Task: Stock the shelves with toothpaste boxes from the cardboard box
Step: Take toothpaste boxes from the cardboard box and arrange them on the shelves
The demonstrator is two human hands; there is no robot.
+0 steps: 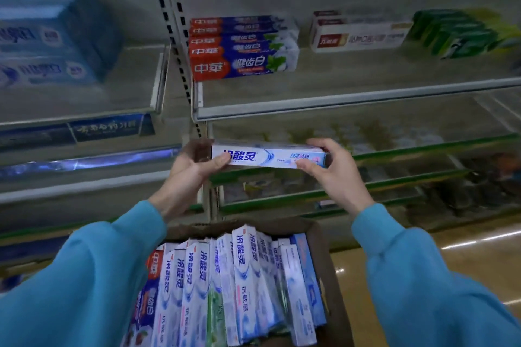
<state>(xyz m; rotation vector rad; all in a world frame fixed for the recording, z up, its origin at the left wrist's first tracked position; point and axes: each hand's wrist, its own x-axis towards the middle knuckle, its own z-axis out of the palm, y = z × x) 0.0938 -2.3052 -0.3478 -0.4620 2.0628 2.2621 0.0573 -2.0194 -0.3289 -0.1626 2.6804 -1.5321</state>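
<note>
White-and-blue toothpaste box [269, 155] held level in front of the shelves, clamped at its two ends: left hand [194, 165] cupping the left end with thumb over the printed face, right hand [328, 165] pinching the right end between thumb and fingers. Long side kept level and print facing outward, probably to match the stacked red-and-blue boxes [244, 48] lying lengthwise on the upper shelf [352, 98]. Below, open cardboard box [329, 276] packed with more boxes [239, 276] standing on end, handy for lifting out singly. Readable print: 冷酸灵 on the held box and on several in the carton, with 抗敏感 on one; 中華 and 健齿白 on the shelved stack. Remaining shelf labels too blurred to read.
</note>
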